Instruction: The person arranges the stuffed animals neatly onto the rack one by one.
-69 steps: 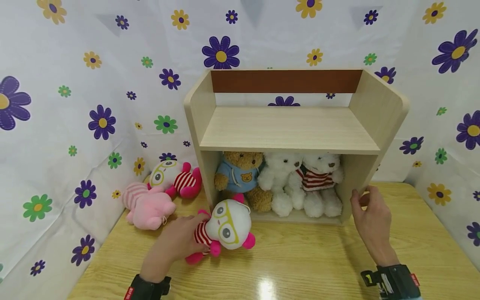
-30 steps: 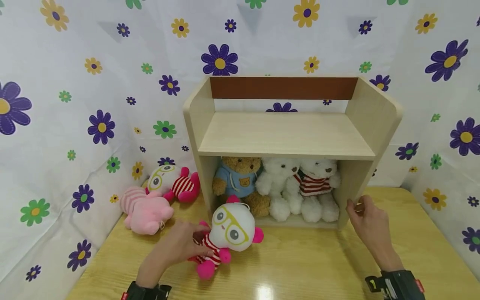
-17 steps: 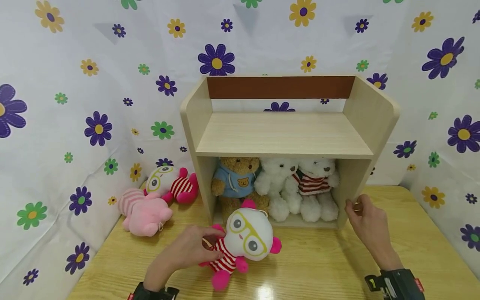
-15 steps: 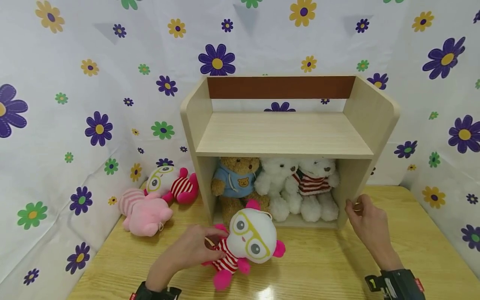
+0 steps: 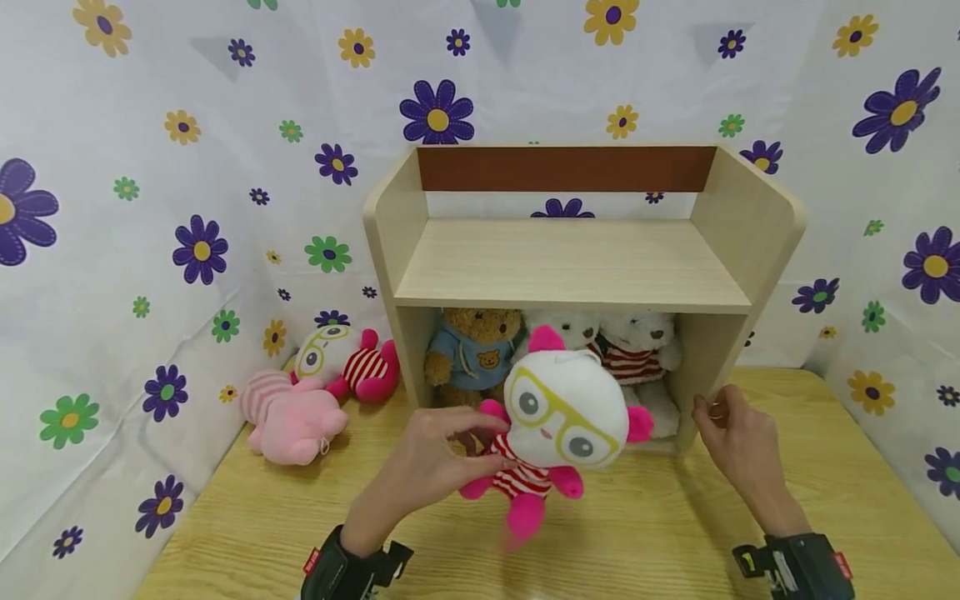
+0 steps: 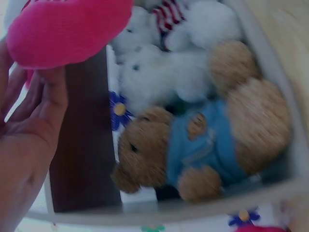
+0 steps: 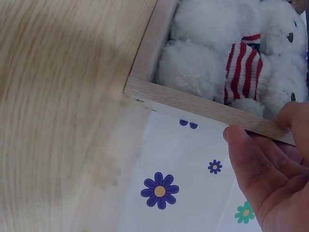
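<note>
White and pink plush: I found the panda doll held above the table, in front of the lower part of the shelf, its face toward the head view and its long axis slanting, head to the upper right, feet to the lower left. I noted the left hand gripping its striped body between thumb and fingers, the right hand pinching the shelf's right side panel.

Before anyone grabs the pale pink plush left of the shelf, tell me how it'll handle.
The pale pink plush looks plump and stuffed, so it should squash when gripped. Lumpy rather than round, it probably won't roll far. Pushed toward the glasses-wearing plush close behind, it'd likely nudge that.
</note>
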A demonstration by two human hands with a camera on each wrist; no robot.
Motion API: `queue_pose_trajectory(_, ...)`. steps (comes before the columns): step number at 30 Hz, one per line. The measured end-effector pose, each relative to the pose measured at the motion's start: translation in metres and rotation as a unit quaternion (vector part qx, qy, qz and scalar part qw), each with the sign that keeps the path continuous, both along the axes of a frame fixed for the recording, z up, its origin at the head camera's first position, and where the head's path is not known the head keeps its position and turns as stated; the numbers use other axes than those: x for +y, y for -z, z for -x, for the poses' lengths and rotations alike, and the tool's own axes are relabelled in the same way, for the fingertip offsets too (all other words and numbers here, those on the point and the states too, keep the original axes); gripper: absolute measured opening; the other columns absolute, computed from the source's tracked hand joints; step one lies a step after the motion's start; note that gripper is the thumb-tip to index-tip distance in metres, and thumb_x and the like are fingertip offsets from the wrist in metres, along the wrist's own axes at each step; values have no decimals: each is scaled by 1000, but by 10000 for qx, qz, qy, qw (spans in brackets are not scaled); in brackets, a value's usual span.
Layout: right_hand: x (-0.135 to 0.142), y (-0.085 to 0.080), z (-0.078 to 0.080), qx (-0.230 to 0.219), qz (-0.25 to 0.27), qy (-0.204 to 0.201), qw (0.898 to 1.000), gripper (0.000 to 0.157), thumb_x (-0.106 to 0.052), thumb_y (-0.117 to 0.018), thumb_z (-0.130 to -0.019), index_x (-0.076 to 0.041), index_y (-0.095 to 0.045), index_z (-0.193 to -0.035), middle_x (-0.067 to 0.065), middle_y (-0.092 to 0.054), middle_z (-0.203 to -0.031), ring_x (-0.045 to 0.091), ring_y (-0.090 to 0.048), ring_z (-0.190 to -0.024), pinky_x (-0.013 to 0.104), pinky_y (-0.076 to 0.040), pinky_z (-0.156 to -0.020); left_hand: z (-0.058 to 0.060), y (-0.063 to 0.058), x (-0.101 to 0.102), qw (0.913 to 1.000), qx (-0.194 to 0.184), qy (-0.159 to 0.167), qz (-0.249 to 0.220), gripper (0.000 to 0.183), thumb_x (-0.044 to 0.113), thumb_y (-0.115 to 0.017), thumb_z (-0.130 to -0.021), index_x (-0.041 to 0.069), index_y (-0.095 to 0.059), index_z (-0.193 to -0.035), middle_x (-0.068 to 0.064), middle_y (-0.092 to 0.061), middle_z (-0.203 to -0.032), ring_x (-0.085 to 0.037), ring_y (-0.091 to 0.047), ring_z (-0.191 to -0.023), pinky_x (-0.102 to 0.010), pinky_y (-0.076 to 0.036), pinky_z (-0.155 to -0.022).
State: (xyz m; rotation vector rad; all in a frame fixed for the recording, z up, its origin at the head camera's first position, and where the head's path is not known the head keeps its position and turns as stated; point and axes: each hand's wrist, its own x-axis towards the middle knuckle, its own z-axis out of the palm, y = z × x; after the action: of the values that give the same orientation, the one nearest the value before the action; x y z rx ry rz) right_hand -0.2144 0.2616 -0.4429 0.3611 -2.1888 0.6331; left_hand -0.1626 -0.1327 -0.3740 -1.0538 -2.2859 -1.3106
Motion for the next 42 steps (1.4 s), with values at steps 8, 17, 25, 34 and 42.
queue_pose_trajectory(8,1,-1,-1,-240,112,20,9996,13,1,-72,-83,2,-59,-84,15,-71,-66,31,-67,-52,15,-44,-47,16,-38,31,9889,696,149,-1302,30,0,-88,-74,2,-76,-101,-10,-76,-83,-13,-69,-68,-25,-58,-61)
queue_pose_trajectory(17,3,1,0,-285,82,17,9996,14,1,-73,-84,1,-58,-83,14,-69,-65,29,-65,-50,16,-43,-46,29,-84,54,9752,276,-431,-2154,33,1,-86,-78,2,-75,-109,-13,-78,-93,-14,-73,-77,-28,-60,-70)
queue_pose_trajectory(25,4,1,0,-201,70,43,9998,15,1,-72,-84,0,-58,-81,13,-68,-63,28,-63,-48,18,-43,-46,66,-124,70,9584,669,-1747,-2154,35,20,-84,-85,5,-77,-115,-12,-79,-92,-17,-74,-82,-27,-60,-74)
queue_pose_trajectory(34,4,1,-1,-216,44,44,9997,15,1,-72,-84,1,-58,-81,14,-68,-63,28,-63,-48,18,-42,-44,108,-143,79,9599,347,-2417,-1379,31,12,-74,-92,5,-74,-123,-12,-79,-110,-21,-77,-93,-31,-59,-86)
queue_pose_trajectory(42,1,1,-2,-401,159,84,9990,13,-1,-71,-86,0,-59,-83,14,-69,-65,30,-65,-50,16,-43,-46,128,-159,89,9661,-604,-2452,-541,52,18,-71,-95,7,-59,-144,-11,-72,-130,-19,-74,-109,-30,-55,-96)
